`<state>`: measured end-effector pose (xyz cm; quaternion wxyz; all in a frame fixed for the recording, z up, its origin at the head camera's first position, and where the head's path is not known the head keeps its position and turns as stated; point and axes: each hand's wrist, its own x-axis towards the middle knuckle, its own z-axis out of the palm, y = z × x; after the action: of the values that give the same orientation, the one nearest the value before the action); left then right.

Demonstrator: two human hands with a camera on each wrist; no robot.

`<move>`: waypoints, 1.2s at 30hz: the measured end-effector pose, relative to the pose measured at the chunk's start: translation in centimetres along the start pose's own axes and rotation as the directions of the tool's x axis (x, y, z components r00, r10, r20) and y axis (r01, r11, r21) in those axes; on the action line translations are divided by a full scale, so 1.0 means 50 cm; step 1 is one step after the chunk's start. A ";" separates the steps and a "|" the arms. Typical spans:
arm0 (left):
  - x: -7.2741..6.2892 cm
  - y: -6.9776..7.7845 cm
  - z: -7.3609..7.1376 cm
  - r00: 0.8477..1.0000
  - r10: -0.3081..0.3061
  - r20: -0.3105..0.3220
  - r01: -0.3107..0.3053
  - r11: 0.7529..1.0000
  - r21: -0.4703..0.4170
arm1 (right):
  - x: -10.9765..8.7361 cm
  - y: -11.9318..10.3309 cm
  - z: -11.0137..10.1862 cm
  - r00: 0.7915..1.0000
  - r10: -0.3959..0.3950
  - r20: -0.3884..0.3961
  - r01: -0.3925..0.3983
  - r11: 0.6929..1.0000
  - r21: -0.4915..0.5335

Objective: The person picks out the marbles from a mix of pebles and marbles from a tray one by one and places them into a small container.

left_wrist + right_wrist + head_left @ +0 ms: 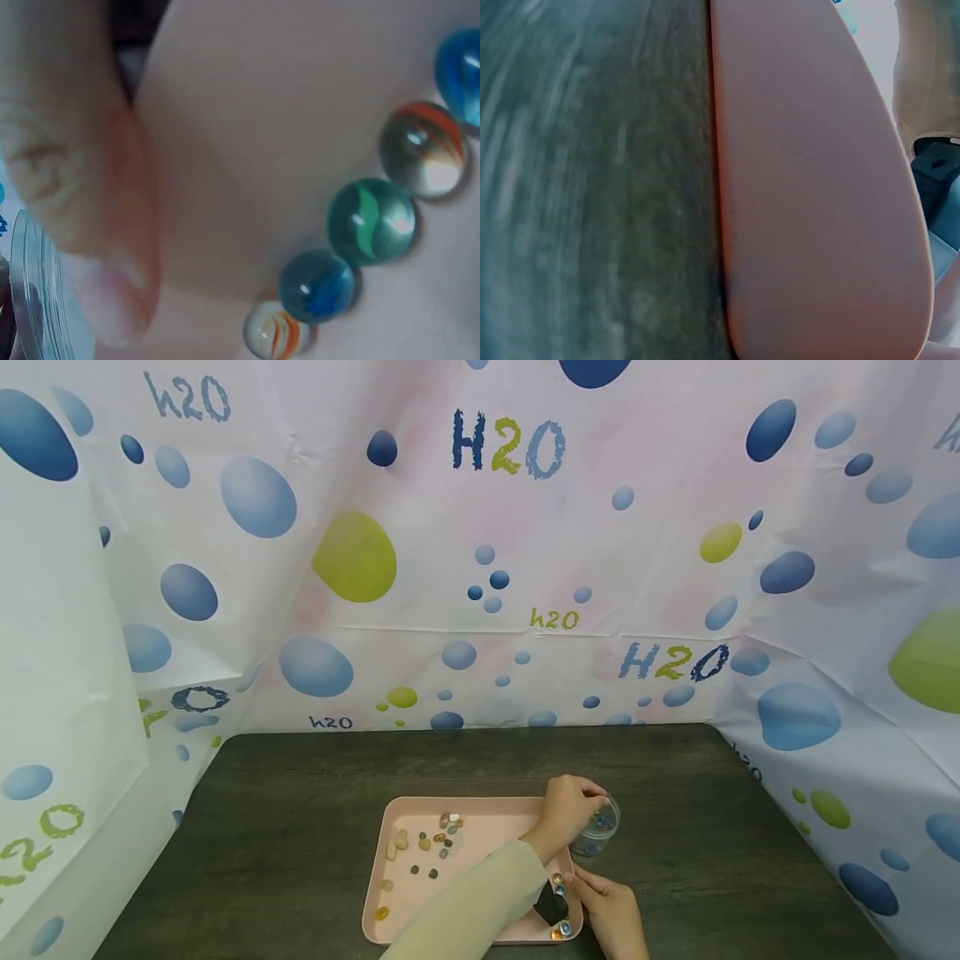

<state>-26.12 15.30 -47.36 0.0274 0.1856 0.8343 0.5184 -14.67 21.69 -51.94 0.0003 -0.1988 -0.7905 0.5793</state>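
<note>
Has left hand (564,817) at clear jar (595,843), right hand (615,912) at edge of pink tray (491,828) beside it, glass marbles (371,221) inside; cannot tell either grip, contact hidden. Reads "H2O" on backdrop (525,527).

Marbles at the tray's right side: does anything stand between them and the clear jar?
Yes: the right wall of the pink tray stands between the marbles and the clear jar; the right hand is at that wall.

Swirled glass marbles (371,221) in a row, pale pink tray (495,827), clear jar (604,836) just beside it
</note>
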 end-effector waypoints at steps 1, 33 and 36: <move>-0.001 0.000 0.000 1.000 0.004 0.005 -0.004 1.000 0.013 | 0.000 0.000 0.000 1.000 0.000 -0.001 0.000 1.000 0.000; -0.001 -0.008 0.001 0.999 0.032 0.022 -0.033 0.999 0.020 | 0.000 0.000 0.003 1.000 0.001 -0.004 -0.001 0.999 0.041; -0.001 -0.009 0.002 0.999 0.033 0.018 -0.033 0.999 0.005 | -0.001 0.000 0.003 1.000 -0.004 -0.013 0.004 0.999 0.041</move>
<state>-26.19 15.20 -47.79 0.0259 0.2043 0.8320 0.5151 -14.65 21.53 -51.99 0.0107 -0.2009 -0.7787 0.5943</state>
